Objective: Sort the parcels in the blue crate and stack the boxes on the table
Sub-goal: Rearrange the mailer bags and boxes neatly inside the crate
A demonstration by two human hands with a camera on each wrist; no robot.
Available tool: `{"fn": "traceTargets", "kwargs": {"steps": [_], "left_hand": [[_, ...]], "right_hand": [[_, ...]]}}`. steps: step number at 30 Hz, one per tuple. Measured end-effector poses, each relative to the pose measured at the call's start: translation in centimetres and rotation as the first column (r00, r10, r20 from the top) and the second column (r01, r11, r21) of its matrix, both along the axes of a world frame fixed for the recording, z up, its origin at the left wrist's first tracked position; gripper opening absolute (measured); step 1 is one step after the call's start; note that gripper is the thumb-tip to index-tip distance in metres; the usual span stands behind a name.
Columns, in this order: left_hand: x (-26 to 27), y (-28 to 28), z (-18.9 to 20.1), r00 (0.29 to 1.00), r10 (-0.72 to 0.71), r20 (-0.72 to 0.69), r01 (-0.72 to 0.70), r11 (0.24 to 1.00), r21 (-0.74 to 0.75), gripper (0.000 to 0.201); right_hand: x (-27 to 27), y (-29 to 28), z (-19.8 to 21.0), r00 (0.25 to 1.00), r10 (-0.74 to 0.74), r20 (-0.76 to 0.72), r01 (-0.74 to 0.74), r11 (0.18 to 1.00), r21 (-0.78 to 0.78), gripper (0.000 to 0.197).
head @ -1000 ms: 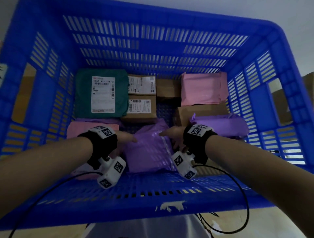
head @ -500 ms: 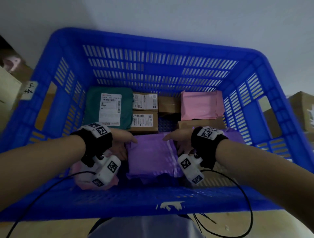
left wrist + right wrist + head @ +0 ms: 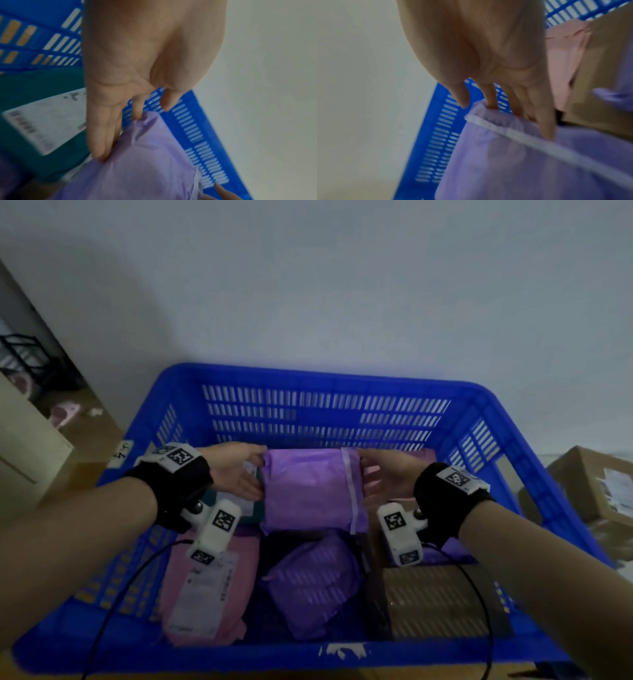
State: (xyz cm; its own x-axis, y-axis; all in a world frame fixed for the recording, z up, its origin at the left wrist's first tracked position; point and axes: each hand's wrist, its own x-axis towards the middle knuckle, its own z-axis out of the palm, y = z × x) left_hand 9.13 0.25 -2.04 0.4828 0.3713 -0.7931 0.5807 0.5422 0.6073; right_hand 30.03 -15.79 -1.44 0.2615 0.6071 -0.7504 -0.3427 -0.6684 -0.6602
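Note:
Both my hands hold a purple mailer parcel (image 3: pixel 308 494) (image 3: pixel 145 169) (image 3: pixel 513 162) up inside the blue crate (image 3: pixel 325 374), at about rim height near its far wall. My left hand (image 3: pixel 239 470) (image 3: pixel 120 108) grips its left edge, thumb over the top corner and fingers along the side. My right hand (image 3: pixel 387 474) (image 3: pixel 505 101) grips the right edge by the white seal strip in the same way. Below lie a pink labelled mailer (image 3: pixel 205 587), a second purple parcel (image 3: pixel 311 583) and a brown box (image 3: pixel 442 601).
A green labelled mailer (image 3: pixel 34 88) lies under my left hand. A pink mailer (image 3: pixel 565 54) and a cardboard box (image 3: pixel 599 67) sit at the crate's right. Outside the crate, cardboard boxes (image 3: pixel 596 484) stand at the right. A grey wall rises behind.
The purple parcel has come up off the pile in the crate to rim height between both hands. The view has tilted up toward the wall.

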Motion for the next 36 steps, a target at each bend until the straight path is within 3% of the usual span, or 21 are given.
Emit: {"fn": "traceTargets", "kwargs": {"steps": [7,9,13,15,17,24,27,31,33,36], "left_hand": [[1.0,1.1,3.0,0.875,0.375,0.306,-0.425,0.898,0.114,0.041],[1.0,1.4,3.1,0.831,0.424,0.361,-0.507,0.843,0.177,0.038],[0.9,1.6,2.8,0.802,0.420,0.424,-0.568,0.755,0.327,0.019],[0.9,1.5,2.7,0.798,0.416,0.435,-0.580,0.727,0.368,0.009],[0.8,1.6,2.8,0.781,0.434,0.450,-0.598,0.727,0.337,0.013],[0.0,2.4,2.9,0.781,0.439,0.444,-0.567,0.796,0.210,0.019],[-0.6,2.6,1.8,0.797,0.428,0.427,-0.543,0.817,0.194,0.031],[-1.2,2.7,1.1,0.808,0.397,0.435,-0.532,0.808,0.251,0.016],[-1.3,2.9,1.4,0.839,0.341,0.425,-0.491,0.810,0.320,0.016],[-1.2,3.2,2.6,0.937,0.118,0.330,-0.275,0.831,0.484,0.019]], "right_hand": [[0.1,3.0,1.9,0.933,-0.360,0.007,0.340,0.890,0.303,0.035],[0.0,3.6,2.1,0.909,-0.416,0.017,0.381,0.847,0.371,0.031],[-0.3,4.5,1.6,0.869,-0.489,0.080,0.386,0.770,0.507,0.003],[-0.2,4.8,1.1,0.862,-0.499,0.088,0.381,0.754,0.535,0.022],[0.0,5.0,1.0,0.869,-0.491,0.061,0.384,0.747,0.543,0.040],[-0.6,4.7,0.7,0.916,-0.383,0.122,0.236,0.759,0.607,0.069],[-0.7,4.2,0.1,0.917,-0.301,0.260,0.086,0.788,0.609,0.071],[-0.4,3.5,-0.3,0.916,-0.188,0.355,-0.050,0.823,0.566,0.066],[0.0,3.5,0.2,0.862,-0.219,0.457,-0.074,0.837,0.542,0.059],[0.6,3.7,1.3,0.724,-0.140,0.676,-0.263,0.849,0.458,0.057]]}}
